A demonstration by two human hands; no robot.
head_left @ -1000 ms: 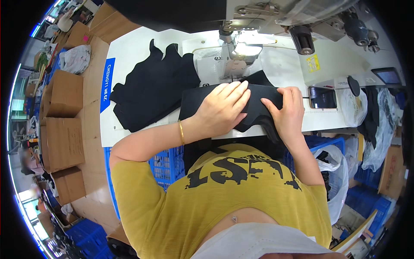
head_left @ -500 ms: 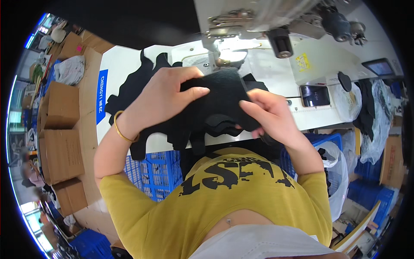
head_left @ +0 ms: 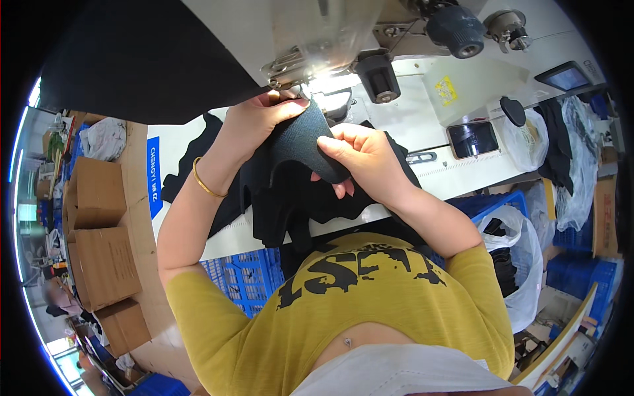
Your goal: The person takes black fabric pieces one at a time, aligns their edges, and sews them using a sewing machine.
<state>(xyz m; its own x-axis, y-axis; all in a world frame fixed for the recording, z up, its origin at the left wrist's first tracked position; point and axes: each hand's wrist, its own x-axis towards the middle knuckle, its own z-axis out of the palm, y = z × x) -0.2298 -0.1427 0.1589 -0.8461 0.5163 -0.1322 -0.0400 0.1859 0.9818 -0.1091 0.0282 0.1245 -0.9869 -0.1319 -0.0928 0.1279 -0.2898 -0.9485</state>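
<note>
A dark fabric piece (head_left: 300, 140) is stretched between my two hands below the sewing machine (head_left: 290, 30), its upper end close by the lit needle area. My left hand (head_left: 257, 122) pinches its upper left edge, thumb on top, right beside the presser foot. At its lower right edge my right hand (head_left: 366, 158) grips it between thumb and fingers, with some fingertips showing underneath. More black fabric pieces (head_left: 330, 203) lie loosely heaped under and around both hands, some hanging over the table's near edge. The needle itself is too small to make out.
A phone (head_left: 472, 140) and a small handheld tool (head_left: 421, 158) lie on the white table at right. Blue crates (head_left: 244, 274) stand below the near edge. A white plastic bag (head_left: 528, 264) holds dark pieces. Cardboard boxes (head_left: 105, 264) line the left.
Both hands have carried the fabric piece up and left toward the needle area, and it is turned more upright. The view has shifted, bringing the machine head closer.
</note>
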